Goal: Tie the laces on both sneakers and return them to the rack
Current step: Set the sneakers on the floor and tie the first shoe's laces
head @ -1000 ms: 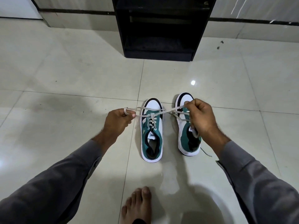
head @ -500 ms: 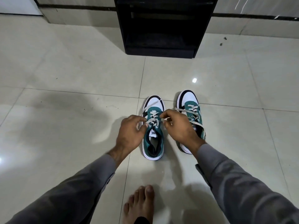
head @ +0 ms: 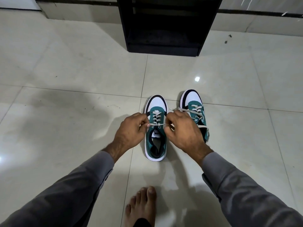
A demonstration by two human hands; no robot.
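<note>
Two teal-and-white canvas sneakers side by side on pale glossy floor tiles, toes toward the black open-fronted shoe rack, well apart from it. Placed heel-near, presumably so the lacing faces up and within easy reach of both hands.

Left sneaker in work: left hand and right hand close together on either side of its top eyelets, each closed in a pinch on one end of the grey-white flat lace, stretched taut and level between them. Held low over the tongue, likely to snug the first crossing down before forming loops. No bow visible yet.

Right sneaker just beside, partly hidden under the right wrist; its lace ends lying loose across the upper, apparently untied.

Counted: two sneakers, two hands, one rack, one bare foot at the bottom edge, two grey sleeves. Rack shelves dark; contents not discernible.

Judged early: neither knot finished, both sneakers off the rack.
</note>
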